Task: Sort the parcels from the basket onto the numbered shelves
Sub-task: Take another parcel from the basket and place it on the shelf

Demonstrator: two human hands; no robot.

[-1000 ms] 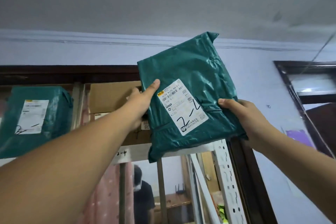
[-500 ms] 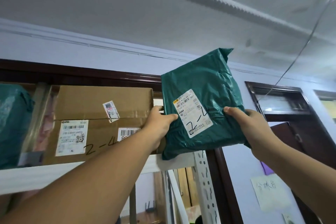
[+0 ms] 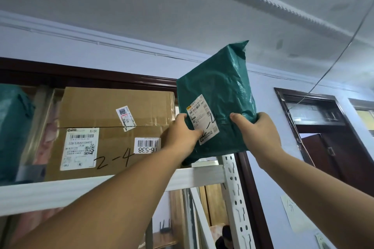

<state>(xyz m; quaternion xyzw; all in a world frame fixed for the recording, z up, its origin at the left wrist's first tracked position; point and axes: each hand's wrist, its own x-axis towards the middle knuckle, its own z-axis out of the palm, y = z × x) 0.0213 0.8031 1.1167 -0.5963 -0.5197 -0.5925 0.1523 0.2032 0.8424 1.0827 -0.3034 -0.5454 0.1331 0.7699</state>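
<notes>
A teal plastic mailer parcel (image 3: pixel 217 95) is being held upright between both hands, its crinkled film catching the light and its top corner sticking up toward the ceiling; a white shipping label (image 3: pixel 203 119) with barcodes and a black handwritten mark is slanting across its front, partly hidden under a thumb. The left hand (image 3: pixel 182 135) is gripping the parcel's lower left edge with its thumb lying over the label, and the right hand (image 3: pixel 257 131) is clasping the lower right edge, thumb on the front and fingers curling behind. The parcel's bottom is hanging just above the right end of the white shelf rail (image 3: pixel 101 190), beside the perforated white upright (image 3: pixel 234 198). Just left of the left hand a cardboard box (image 3: pixel 113 127) marked "2-4" in black is sitting on that shelf, filling the space there and touching or nearly touching the parcel's left edge. Farther left, another teal parcel (image 3: pixel 14 127) is standing at the frame's edge. Behind the right hand a dark wooden door frame (image 3: pixel 315 127) is showing against the pale wall.
</notes>
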